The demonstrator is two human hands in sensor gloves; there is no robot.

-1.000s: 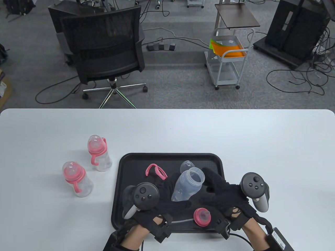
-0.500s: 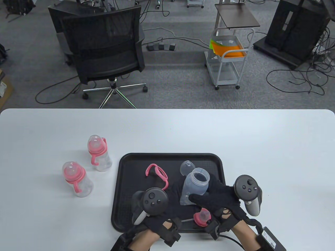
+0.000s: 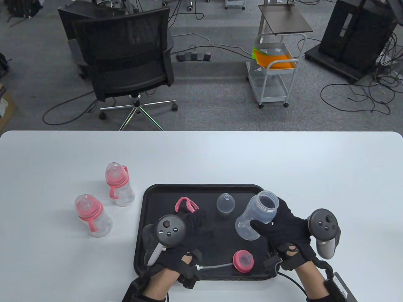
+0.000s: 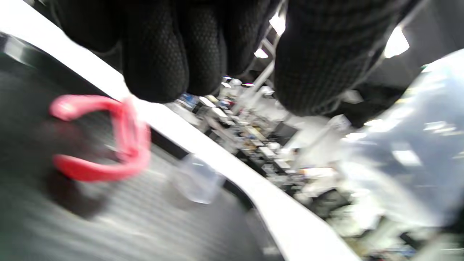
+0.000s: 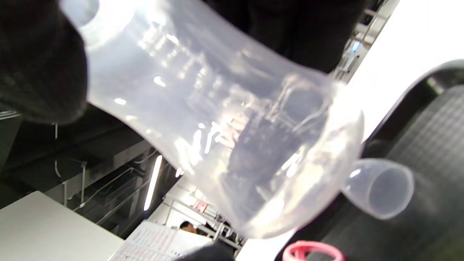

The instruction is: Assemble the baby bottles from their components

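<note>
My right hand (image 3: 267,221) grips a clear, open bottle body (image 3: 256,217) and holds it tilted above the right side of the black tray (image 3: 141,226). The bottle body fills the right wrist view (image 5: 217,119). My left hand (image 3: 196,218) is empty, its fingers (image 4: 156,54) spread just above a pink handle ring (image 3: 186,204) that lies on the tray (image 4: 119,145). A clear cap (image 3: 225,203) lies at the tray's middle back. A pink collar with nipple (image 3: 243,260) and a thin straw (image 3: 215,267) lie near the tray's front edge.
Two assembled bottles with pink collars stand on the white table left of the tray, one at the back (image 3: 119,185) and one nearer (image 3: 93,215). An office chair (image 3: 126,63) and a cart (image 3: 274,69) stand beyond the table's far edge.
My left hand let go of the bottle body and moved left toward the pink handle ring. My right hand took the bottle and carried it to the right and farther back.
</note>
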